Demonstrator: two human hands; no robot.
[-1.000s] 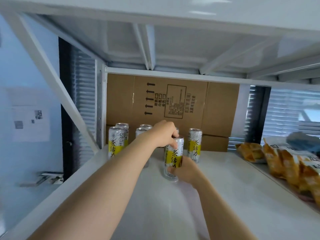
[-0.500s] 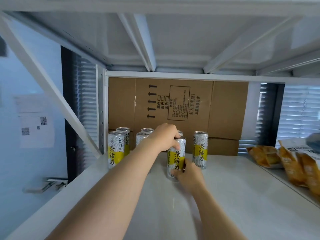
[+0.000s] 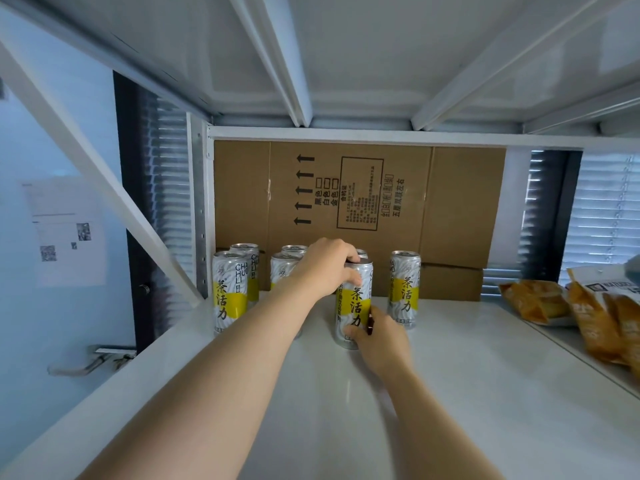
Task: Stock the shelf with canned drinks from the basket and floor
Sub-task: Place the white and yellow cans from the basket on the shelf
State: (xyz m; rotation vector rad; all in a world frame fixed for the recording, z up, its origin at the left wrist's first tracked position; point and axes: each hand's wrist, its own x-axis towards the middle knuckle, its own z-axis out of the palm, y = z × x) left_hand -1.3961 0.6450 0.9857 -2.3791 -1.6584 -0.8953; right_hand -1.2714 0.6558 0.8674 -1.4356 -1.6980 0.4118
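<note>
Currently held: upright tea can [image 3: 354, 303], my left hand [image 3: 323, 268] curled round its top, right hand [image 3: 379, 337] pinching its base.
Row gap: I judge straight beyond both hands, beside the standing can [image 3: 404, 289].

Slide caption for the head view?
Left hand grips the top, right hand the base of an upright can on the white shelf.
</note>
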